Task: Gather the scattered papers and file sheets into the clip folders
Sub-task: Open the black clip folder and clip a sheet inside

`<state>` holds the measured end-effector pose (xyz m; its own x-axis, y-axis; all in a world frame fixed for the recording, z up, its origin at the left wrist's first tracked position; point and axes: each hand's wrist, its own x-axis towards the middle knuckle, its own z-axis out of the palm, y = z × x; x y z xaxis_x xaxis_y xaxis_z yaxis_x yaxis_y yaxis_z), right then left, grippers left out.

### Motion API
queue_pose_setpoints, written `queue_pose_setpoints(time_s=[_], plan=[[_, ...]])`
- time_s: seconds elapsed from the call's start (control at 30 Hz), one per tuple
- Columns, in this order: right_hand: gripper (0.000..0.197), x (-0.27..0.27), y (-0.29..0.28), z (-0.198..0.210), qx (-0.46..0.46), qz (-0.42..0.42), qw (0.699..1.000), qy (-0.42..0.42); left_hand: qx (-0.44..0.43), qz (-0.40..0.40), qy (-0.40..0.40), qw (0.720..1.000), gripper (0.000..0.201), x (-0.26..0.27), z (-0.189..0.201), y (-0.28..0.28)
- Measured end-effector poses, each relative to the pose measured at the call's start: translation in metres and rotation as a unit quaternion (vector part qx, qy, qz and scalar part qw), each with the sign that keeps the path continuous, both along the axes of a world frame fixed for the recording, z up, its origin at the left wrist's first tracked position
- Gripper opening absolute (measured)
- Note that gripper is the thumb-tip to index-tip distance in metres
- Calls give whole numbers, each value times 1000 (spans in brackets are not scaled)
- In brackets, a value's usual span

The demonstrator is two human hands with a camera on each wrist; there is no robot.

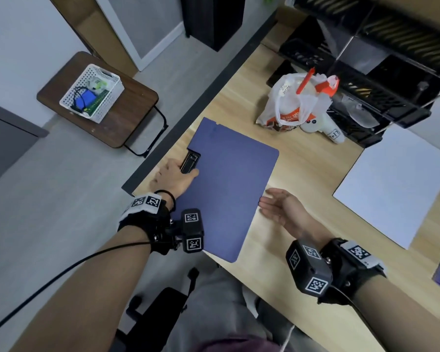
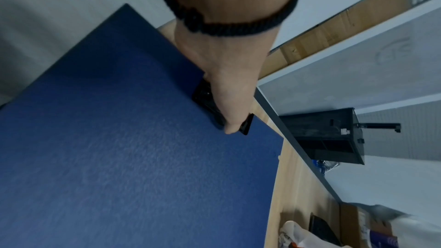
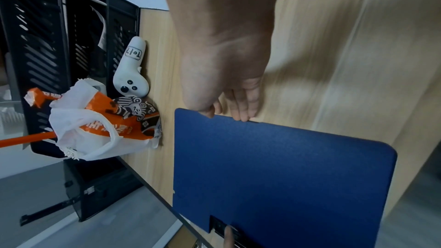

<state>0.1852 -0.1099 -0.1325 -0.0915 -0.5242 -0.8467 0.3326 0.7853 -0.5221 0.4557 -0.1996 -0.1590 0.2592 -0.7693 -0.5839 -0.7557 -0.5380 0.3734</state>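
Beyond the blue folder, a plastic bag fronts black trays.

Pale wooden worktop sitting in a grey-floored room.
A small dark-brown side table is standing on the grey floor beside it; black slatted racks are lining the worktop's far edge.

An office: wooden desk, black document trays, swivel chair, paper sheets.
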Motion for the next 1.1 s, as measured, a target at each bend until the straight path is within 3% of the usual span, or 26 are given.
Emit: queue_pose_setpoints(time_s=[0.1,0.37,0.5,0.57,0.7,0.77,0.83,1.0,1.1], plan=[[24,-5,5,-2,4,6,1000,-7,-16,11,26,999,48,-11,3,3],[20,-3,31,2,11,11,999,-38,-55,-4,-76,996,83,-35,11,17],[23,-19,50,2,19,-1,999,-45,-51,-52,-111,991,91,-43,11,28],[26,-33,61,2,23,-1,999,-29,-37,-51,-72,995,82,-53,7,35],[26,-70,94,1,35,-21,999,-16,-9,-52,32,998,28,-76,6,57],[24,-86,114,0,49,-31,998,-22,25,-32,94,995,17,-94,13,75],[25,-98,133,-1,61,-41,996,-40,30,-2,140,990,23,-110,17,95],[22,-125,172,3,46,-49,995,-79,-61,36,153,986,44,-143,29,130],[15,-144,196,15,2,-32,998,-60,-76,37,171,982,54,-172,33,146]])
